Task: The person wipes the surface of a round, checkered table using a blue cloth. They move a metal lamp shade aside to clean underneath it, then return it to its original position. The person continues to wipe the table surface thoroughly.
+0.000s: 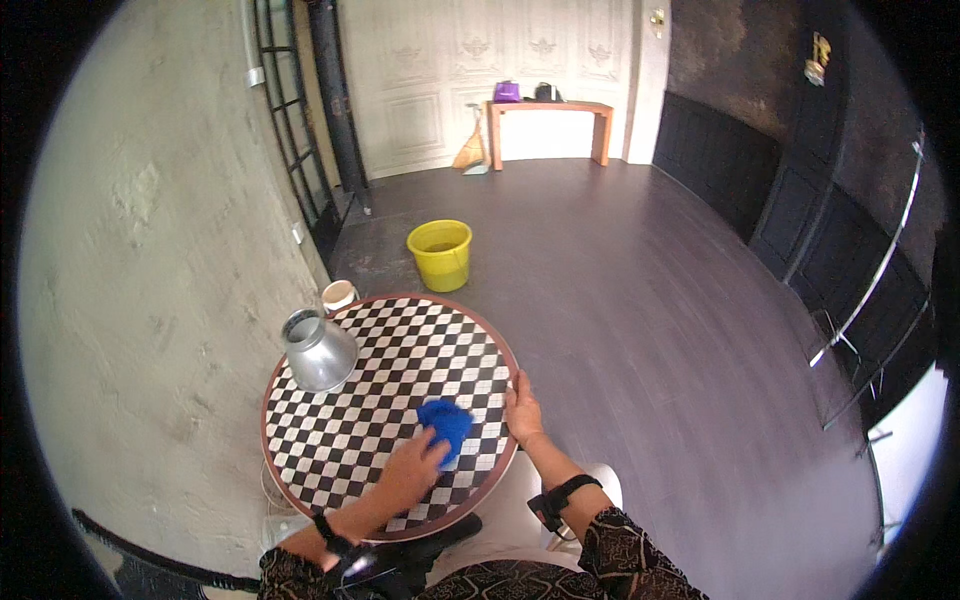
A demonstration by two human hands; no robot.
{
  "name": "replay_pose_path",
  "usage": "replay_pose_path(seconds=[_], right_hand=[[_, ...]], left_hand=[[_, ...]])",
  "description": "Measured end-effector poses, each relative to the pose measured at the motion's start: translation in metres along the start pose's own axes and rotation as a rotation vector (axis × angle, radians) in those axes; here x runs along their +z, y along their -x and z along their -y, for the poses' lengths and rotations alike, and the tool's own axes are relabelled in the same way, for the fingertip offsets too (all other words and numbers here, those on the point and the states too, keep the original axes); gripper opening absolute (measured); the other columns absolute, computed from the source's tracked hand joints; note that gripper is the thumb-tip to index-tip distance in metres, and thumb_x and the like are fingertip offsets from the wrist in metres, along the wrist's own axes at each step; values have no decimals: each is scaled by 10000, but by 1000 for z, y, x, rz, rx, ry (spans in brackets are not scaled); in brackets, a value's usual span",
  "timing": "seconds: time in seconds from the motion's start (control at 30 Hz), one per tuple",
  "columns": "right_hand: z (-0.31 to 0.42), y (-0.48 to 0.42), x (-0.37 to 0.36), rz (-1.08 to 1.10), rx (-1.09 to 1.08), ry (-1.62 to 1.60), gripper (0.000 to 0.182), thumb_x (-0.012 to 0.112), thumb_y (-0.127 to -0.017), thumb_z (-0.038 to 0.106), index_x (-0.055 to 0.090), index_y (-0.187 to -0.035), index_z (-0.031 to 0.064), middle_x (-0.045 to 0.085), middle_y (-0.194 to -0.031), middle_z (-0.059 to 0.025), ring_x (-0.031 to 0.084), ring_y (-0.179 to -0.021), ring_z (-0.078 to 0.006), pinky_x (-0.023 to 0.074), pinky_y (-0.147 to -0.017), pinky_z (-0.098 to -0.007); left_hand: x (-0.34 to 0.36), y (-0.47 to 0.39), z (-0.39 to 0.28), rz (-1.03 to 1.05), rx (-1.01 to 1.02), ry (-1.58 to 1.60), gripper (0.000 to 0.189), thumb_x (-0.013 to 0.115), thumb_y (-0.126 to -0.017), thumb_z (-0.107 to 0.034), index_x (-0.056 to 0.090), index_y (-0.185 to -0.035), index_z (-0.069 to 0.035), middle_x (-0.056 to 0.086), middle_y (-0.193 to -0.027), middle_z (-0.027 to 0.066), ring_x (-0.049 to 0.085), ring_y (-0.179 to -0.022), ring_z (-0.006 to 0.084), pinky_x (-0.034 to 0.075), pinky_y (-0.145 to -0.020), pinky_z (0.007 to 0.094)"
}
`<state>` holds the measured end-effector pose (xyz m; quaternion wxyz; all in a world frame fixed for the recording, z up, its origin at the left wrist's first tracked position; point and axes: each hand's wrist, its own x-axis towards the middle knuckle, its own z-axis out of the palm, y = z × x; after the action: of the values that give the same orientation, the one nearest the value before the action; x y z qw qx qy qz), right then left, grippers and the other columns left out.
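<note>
A round table (pixel 390 382) with a black-and-white checkered top and a reddish-brown rim stands before me. My left hand (pixel 411 463), slightly blurred, holds a crumpled blue cloth (pixel 448 427) against the near right part of the top. With my right hand (pixel 523 411) I grip the table's right rim. Toward the far left of the top sits a silver metal lampshade-like piece (pixel 324 358), its narrow open end up and tilted toward the wall. Both my forearms wear black straps.
Beyond the table a yellow bucket (pixel 441 259) stands on the dark floor (pixel 637 300). A pale round container (pixel 340 294) is between table and plaster wall (pixel 165 262). Farther back are a broom (pixel 472 146), a dustpan (pixel 476 170) and a wooden bench (pixel 551 106) with bags. A metal rack (pixel 885 262) stands right.
</note>
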<state>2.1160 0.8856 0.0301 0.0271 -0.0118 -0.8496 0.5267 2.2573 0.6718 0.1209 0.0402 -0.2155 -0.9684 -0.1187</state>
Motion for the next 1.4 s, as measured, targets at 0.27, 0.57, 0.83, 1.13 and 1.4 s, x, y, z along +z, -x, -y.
replay_pose_path(seconds=[0.27, 0.57, 0.83, 1.13, 1.4], right_hand=[[-3, -1, 0, -11, 8, 15, 549, 427, -947, 248, 276, -1425, 24, 546, -1202, -298, 555, -1084, -428, 437, -929, -445], [4, 1, 3, -35, -56, -36, 538, 441, -939, 207, 284, -1417, 17, 554, -1202, -294, 557, -1091, -422, 439, -931, -432], [3, 2, 3, -32, -54, 13, 540, 438, -943, 217, 273, -1421, 26, 559, -1166, -304, 565, -1034, -449, 442, -905, -458], [-1, 0, 5, -36, -33, -25, 546, 443, -933, 241, 296, -1413, 27, 561, -1153, -315, 565, -1036, -453, 440, -908, -464], [7, 5, 0, -43, -67, -36, 543, 441, -929, 235, 302, -1405, 12, 539, -1212, -302, 550, -1090, -433, 436, -926, -450]], left_hand=[[-48, -44, 31, -668, -227, 137, 316, 535, -895, -142, 565, -1197, -54, 472, -1314, 244, 487, -1167, 406, 418, -970, 423], [-9, -62, 63, -290, -80, -157, 655, 642, -821, -466, 474, -1340, -104, 295, -1461, 229, 280, -1350, 395, 249, -1059, 555], [17, -70, 61, -214, -239, 55, 695, 661, -802, -431, 428, -1360, -87, 392, -1372, 295, 483, -1171, 431, 400, -986, 454], [9, -19, -15, -12, 124, 386, 455, 690, -816, -255, 586, -1230, -98, 504, -1296, 221, 500, -1192, 343, 409, -996, 401], [-27, -57, 49, -698, -183, 522, 410, 695, -753, -46, 589, -1149, -26, 552, -1248, 173, 504, -1178, 328, 375, -1005, 407]])
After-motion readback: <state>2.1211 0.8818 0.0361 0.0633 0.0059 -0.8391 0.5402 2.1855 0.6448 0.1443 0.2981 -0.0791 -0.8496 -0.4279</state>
